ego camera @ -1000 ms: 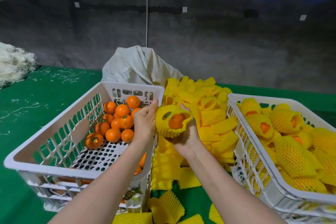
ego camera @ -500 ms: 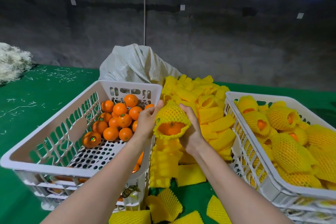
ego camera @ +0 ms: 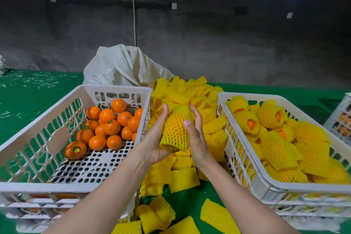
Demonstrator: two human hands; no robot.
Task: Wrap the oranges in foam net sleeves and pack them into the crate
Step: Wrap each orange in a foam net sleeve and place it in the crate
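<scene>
Two white crates stand on the green worktop (ego camera: 38, 97). The left crate (ego camera: 76, 184) holds bare oranges (ego camera: 110, 125) heaped toward its far right corner, with much of its holed floor showing. The right crate (ego camera: 266, 182) is well filled with sleeved oranges (ego camera: 277, 150). Between them lies a pile of loose sleeves (ego camera: 182, 93), with a pale sack (ego camera: 121, 66) behind it. Above the pile the held orange (ego camera: 176, 129) sits inside a sleeve. The left hand (ego camera: 153, 138) cups it from the left and beneath, while the right hand (ego camera: 197, 138) grips it, thumb in front, fingers behind.
</scene>
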